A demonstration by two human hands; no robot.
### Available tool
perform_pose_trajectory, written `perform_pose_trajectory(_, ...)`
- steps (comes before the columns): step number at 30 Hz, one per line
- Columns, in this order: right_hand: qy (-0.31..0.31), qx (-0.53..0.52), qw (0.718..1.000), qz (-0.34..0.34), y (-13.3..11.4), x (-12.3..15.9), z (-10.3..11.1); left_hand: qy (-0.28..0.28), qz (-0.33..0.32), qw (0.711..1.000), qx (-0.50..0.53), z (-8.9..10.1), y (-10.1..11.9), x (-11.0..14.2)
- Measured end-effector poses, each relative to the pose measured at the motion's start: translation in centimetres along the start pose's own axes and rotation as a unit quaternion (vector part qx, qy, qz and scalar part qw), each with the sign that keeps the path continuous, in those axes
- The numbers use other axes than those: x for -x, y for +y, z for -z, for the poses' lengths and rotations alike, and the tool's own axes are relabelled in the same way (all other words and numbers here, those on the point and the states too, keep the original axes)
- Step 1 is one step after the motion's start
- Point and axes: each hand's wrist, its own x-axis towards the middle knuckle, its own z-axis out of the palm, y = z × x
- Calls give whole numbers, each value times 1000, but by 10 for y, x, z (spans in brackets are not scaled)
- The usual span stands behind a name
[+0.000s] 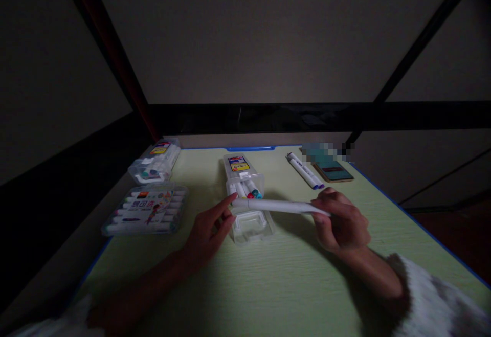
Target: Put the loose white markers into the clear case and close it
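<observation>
A white marker (pixel 272 205) is held level across the front of the clear pen case. My right hand (pixel 341 219) is closed on its right end, thumb and fingers pinching it. At the other end, the index finger and thumb of my left hand (pixel 209 229) close around the marker's tip. Behind the marker, the clear plastic case (pixel 245 173) lies with its mouth toward me, several white markers (pixel 249 189) with coloured ends inside. Its clear lid (pixel 253 227) hangs open, flat on the table below the marker.
Two white markers (pixel 305 171) lie at the back right beside a phone (pixel 333 168), partly blurred out. On the left are a closed case of markers (pixel 148 209) and another clear case (pixel 157 160) behind it. Blue edging rims the pale green table (pixel 245 286).
</observation>
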Motion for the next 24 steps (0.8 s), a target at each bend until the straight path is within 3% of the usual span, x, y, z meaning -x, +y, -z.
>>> perform_pose_trajectory(10, -33, 31, 999, 5, -4, -3, 2, -8, -23, 1000, -3, -1, -1, 0)
perform_pose_trajectory(18, -108, 102, 989, 3, -15, -15, 2, -12, -31, 999, -15, -3, -2, 0)
perform_pose_trajectory(24, -97, 72, 992, 34, -14, -11, -2, -23, -20, 999, -22, -2, 0, 0)
